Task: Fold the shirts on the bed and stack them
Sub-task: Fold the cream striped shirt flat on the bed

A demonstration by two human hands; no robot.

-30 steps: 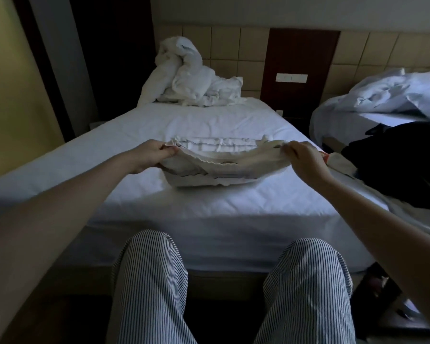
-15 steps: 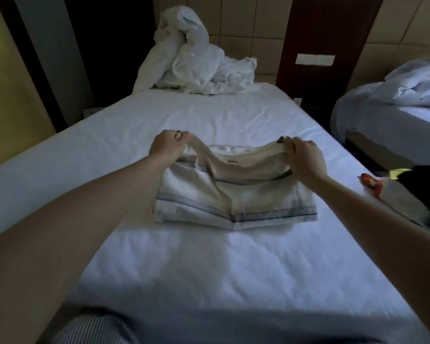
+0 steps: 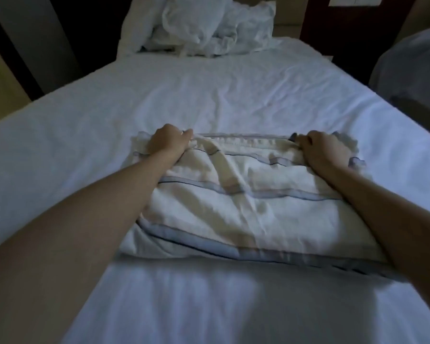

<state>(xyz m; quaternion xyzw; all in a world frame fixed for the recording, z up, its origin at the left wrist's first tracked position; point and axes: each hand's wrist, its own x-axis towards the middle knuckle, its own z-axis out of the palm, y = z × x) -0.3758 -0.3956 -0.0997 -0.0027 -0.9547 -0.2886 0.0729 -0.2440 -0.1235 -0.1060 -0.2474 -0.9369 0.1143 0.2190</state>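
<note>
Shirt [image 3: 246,207] lies crosswise on the bed [image 3: 233,95].
Your left hand [image 3: 169,141] and right hand [image 3: 323,150] each clutch a far corner; its long axis runs left to right, neither hand nearer.

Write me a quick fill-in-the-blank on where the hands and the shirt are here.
The left hand and right hand both grip the striped shirt at its ___ edge.
The shirt lies ___, not spread open.
It rests on a bed whose sheet is ___.
Missing words: far; folded; white.
</note>
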